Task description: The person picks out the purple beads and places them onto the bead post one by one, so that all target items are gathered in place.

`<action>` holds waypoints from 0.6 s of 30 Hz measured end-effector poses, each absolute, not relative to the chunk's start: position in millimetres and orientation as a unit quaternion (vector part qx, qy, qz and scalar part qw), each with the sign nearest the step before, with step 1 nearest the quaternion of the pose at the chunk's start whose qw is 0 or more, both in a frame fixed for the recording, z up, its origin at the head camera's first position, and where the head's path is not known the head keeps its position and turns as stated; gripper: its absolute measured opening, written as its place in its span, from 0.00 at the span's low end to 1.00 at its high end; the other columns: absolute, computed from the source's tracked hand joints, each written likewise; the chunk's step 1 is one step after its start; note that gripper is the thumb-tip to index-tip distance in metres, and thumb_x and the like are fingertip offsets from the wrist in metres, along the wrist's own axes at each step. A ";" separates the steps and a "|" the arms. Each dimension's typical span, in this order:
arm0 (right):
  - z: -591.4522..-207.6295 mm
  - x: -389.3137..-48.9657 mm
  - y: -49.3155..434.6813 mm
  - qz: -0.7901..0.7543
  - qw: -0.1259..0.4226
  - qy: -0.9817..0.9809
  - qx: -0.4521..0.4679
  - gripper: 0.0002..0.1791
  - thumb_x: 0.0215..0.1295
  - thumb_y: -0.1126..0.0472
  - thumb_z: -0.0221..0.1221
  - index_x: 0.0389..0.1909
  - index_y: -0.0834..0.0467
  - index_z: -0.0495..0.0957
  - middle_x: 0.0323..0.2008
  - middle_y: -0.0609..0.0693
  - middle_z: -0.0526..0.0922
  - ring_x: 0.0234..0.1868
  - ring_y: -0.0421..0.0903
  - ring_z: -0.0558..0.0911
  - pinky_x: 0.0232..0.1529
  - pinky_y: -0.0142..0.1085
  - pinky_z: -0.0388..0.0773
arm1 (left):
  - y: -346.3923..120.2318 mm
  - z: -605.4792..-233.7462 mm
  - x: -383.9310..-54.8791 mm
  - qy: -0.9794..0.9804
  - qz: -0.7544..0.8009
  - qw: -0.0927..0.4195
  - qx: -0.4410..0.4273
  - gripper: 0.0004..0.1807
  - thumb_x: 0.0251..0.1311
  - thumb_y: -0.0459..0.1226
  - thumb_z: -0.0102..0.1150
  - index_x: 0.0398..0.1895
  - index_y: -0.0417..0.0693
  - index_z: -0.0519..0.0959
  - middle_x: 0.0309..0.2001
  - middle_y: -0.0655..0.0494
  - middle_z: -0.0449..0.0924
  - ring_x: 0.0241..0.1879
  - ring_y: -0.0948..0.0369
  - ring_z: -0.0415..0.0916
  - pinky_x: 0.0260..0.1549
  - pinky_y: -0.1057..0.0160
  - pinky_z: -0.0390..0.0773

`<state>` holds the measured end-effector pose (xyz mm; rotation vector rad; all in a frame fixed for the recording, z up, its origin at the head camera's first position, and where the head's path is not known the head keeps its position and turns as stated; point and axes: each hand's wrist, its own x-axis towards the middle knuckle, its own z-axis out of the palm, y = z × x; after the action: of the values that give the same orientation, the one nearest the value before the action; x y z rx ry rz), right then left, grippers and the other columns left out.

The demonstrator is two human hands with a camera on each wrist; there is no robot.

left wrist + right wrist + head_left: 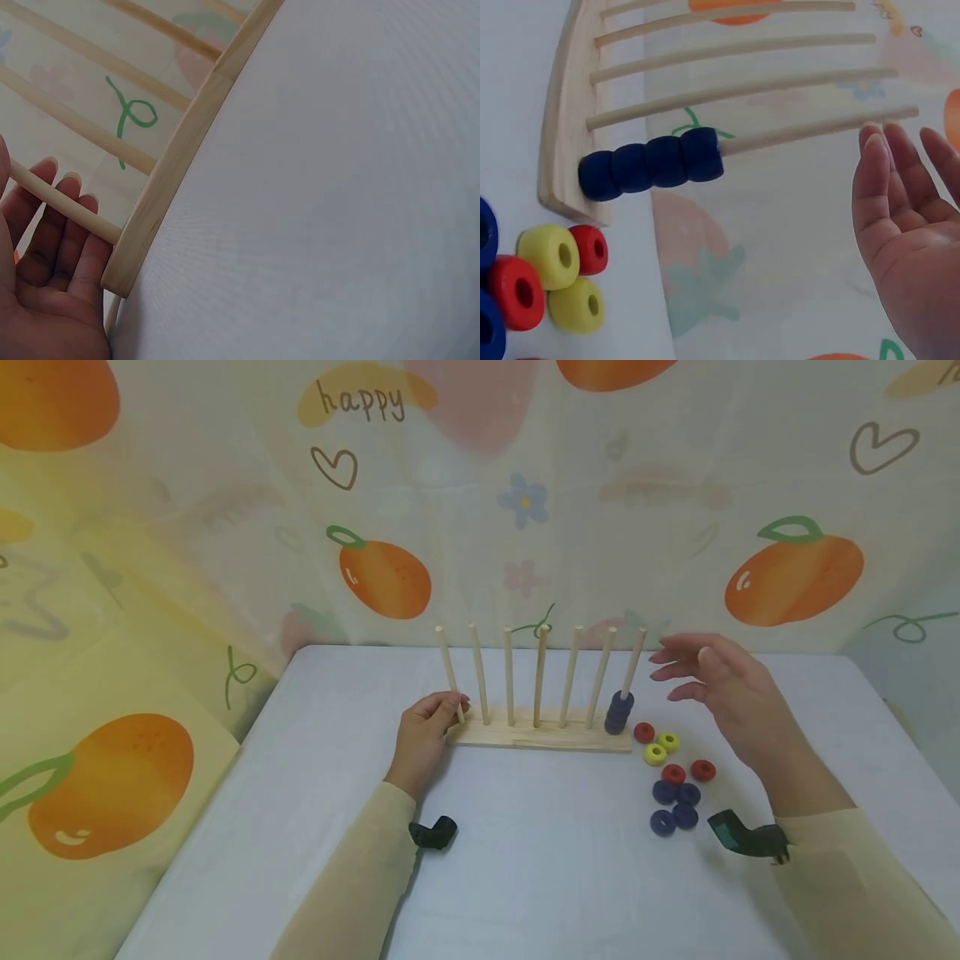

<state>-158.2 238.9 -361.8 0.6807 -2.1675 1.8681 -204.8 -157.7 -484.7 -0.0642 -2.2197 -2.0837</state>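
A wooden peg rack [540, 739] with a row of upright pegs stands on the table. My left hand [426, 733] holds it at its left end, with the leftmost peg [67, 204] between thumb and fingers. Several dark blue beads [654, 163] are stacked at the bottom of the rightmost peg [817, 131]. My right hand [723, 693] is raised to the right of that peg, fingers spread loosely and holding nothing. In the right wrist view its fingertips [871, 146] are close to the peg's tip; whether they touch it I cannot tell.
Loose beads lie on the white tabletop [525, 843] at the rack's right: red [702, 770], yellow [656, 754] and several blue beads [663, 822]. Behind the table hangs a fruit-patterned cloth [615, 552]. A dark strap piece [433, 833] sits at each wrist.
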 end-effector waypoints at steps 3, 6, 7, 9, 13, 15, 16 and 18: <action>-367.2 -154.3 243.2 0.692 0.075 -0.675 0.244 0.21 0.89 0.59 0.47 0.70 0.64 0.77 0.59 0.61 0.84 0.58 0.53 0.85 0.54 0.32 0.83 | -157.4 -484.7 -204.7 -0.727 -0.685 0.049 -0.022 0.18 0.81 0.46 0.63 0.51 0.38 0.88 0.52 0.46 0.88 0.56 0.52 0.83 0.61 0.51 0.82; -372.4 -150.1 248.4 0.712 0.056 -0.656 0.243 0.21 0.90 0.58 0.45 0.70 0.63 0.77 0.58 0.60 0.85 0.57 0.51 0.85 0.53 0.32 0.83 | -157.0 -484.9 -205.1 -0.727 -0.684 0.049 -0.021 0.18 0.81 0.46 0.63 0.51 0.38 0.88 0.52 0.46 0.88 0.56 0.52 0.83 0.61 0.51 0.82; -374.4 -148.4 250.5 0.714 0.051 -0.657 0.237 0.22 0.90 0.58 0.44 0.70 0.63 0.77 0.58 0.60 0.85 0.57 0.51 0.85 0.53 0.32 0.84 | -156.7 -484.8 -205.1 -0.727 -0.685 0.049 -0.022 0.18 0.81 0.45 0.63 0.51 0.38 0.88 0.52 0.46 0.88 0.56 0.52 0.83 0.61 0.51 0.82; -379.1 -145.0 255.3 0.711 0.044 -0.664 0.226 0.23 0.90 0.58 0.41 0.70 0.65 0.77 0.58 0.60 0.85 0.57 0.51 0.85 0.53 0.33 0.84 | -156.2 -483.9 -204.8 -0.726 -0.685 0.049 -0.023 0.18 0.81 0.45 0.63 0.51 0.38 0.88 0.51 0.46 0.88 0.56 0.52 0.83 0.60 0.52 0.82; -390.0 -137.0 264.1 0.702 0.034 -0.678 0.213 0.26 0.91 0.57 0.38 0.71 0.71 0.73 0.59 0.62 0.84 0.57 0.53 0.84 0.53 0.36 0.83 | -155.8 -482.3 -203.8 -0.726 -0.685 0.050 -0.024 0.17 0.81 0.45 0.62 0.51 0.39 0.88 0.51 0.46 0.88 0.56 0.52 0.83 0.60 0.52 0.82; -396.9 -131.8 267.9 0.698 0.030 -0.684 0.210 0.27 0.91 0.56 0.37 0.72 0.70 0.72 0.60 0.61 0.83 0.58 0.53 0.84 0.54 0.36 0.83 | -156.2 -482.4 -203.8 -0.728 -0.683 0.050 -0.023 0.17 0.82 0.45 0.62 0.51 0.39 0.89 0.51 0.46 0.89 0.56 0.52 0.83 0.60 0.51 0.82; -400.5 -128.8 269.5 0.697 0.028 -0.685 0.209 0.27 0.91 0.56 0.36 0.73 0.69 0.72 0.61 0.61 0.83 0.58 0.53 0.84 0.55 0.37 0.83 | -156.6 -482.8 -203.9 -0.728 -0.683 0.050 -0.023 0.17 0.82 0.45 0.62 0.51 0.39 0.89 0.51 0.46 0.89 0.56 0.52 0.83 0.60 0.51 0.82; -407.7 -123.2 273.1 0.696 0.019 -0.686 0.211 0.27 0.91 0.57 0.35 0.74 0.67 0.72 0.62 0.60 0.83 0.59 0.52 0.84 0.56 0.36 0.82 | -157.1 -483.2 -204.2 -0.729 -0.682 0.050 -0.023 0.17 0.82 0.46 0.62 0.51 0.39 0.89 0.51 0.46 0.89 0.56 0.52 0.83 0.61 0.51 0.82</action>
<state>-123.2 273.1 -407.7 0.6560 -2.1290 2.1596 -204.2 -157.1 -483.2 -0.0694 -2.2204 -2.0774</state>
